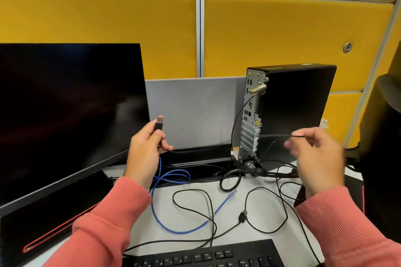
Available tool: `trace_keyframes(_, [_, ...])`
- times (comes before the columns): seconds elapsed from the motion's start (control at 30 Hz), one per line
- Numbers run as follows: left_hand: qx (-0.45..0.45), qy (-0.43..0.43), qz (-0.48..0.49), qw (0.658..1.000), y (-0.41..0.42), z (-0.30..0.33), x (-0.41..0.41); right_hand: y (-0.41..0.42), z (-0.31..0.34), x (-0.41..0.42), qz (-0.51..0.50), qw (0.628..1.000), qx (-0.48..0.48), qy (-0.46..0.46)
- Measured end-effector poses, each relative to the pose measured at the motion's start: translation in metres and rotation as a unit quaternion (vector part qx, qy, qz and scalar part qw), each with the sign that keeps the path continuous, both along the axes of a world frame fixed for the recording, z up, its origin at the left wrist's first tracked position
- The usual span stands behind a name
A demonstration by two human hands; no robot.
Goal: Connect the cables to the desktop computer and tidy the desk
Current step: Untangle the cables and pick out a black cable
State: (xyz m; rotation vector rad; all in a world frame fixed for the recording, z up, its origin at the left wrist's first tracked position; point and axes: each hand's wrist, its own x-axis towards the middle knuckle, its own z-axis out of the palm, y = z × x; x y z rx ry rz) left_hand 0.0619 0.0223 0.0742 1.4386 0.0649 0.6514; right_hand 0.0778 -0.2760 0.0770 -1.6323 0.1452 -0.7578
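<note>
A black desktop computer [295, 112] stands upright at the back right of the desk, its rear port panel [251, 115] facing left. My left hand [144, 154] grips a black USB plug [159, 123], which points upward in front of the grey panel. My right hand [319, 156], blurred, pinches a thin black cable [275, 135] stretched level beside the computer's rear. A blue network cable [173, 230] loops over the desk, its clear plug [231, 194] lying loose. Several black cables [208, 206] tangle across the white desk.
A dark monitor [69, 115] fills the left, on a black base with red trim [58, 232]. A black keyboard [201, 254] lies at the near edge. A grey panel [195, 110] and yellow partition walls [282, 34] close the back. A dark chair [382, 147] stands at the right.
</note>
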Motion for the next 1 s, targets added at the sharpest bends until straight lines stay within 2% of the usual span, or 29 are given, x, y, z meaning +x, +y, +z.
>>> trace_keyframes(0.13, [0.027, 0.022, 0.0, 0.999, -0.003, -0.011, 0.001, 0.001, 0.021, -0.014, -0.045, 0.99, -0.097, -0.091])
trace_keyframes(0.23, [0.056, 0.023, 0.0, 0.998, -0.005, -0.013, 0.0, 0.005, 0.026, -0.016, -0.047, 0.969, -0.23, -0.081])
trace_keyframes(0.37, [0.082, 0.012, -0.026, 0.996, -0.014, -0.012, -0.006, 0.006, 0.01, -0.008, -0.036, 0.925, -0.374, 0.062])
trace_keyframes(0.47, [0.106, 0.007, -0.071, 0.992, -0.024, -0.013, -0.011, 0.007, -0.01, -0.007, -0.011, 0.896, -0.402, 0.189])
trace_keyframes(0.53, [0.113, 0.01, -0.099, 0.989, -0.031, -0.013, -0.015, 0.009, -0.021, -0.009, 0.011, 0.879, -0.421, 0.223])
trace_keyframes(0.6, [0.112, 0.011, -0.122, 0.986, -0.038, -0.012, -0.019, 0.011, -0.027, -0.011, 0.056, 0.894, -0.396, 0.201])
trace_keyframes(0.67, [0.105, 0.004, -0.148, 0.983, -0.047, -0.009, -0.023, 0.016, -0.027, -0.013, 0.129, 0.933, -0.306, 0.137])
trace_keyframes(0.73, [0.094, -0.016, -0.179, 0.979, -0.057, -0.004, -0.028, 0.025, -0.022, -0.017, 0.213, 0.951, -0.213, 0.074])
trace_keyframes(0.87, [0.08, -0.104, -0.233, 0.964, -0.077, 0.009, -0.039, 0.046, -0.003, -0.03, 0.39, 0.914, -0.111, -0.012])
trace_keyframes(1.0, [0.069, -0.147, -0.268, 0.95, -0.086, 0.018, -0.047, 0.057, 0.003, -0.036, 0.445, 0.891, -0.084, -0.03])
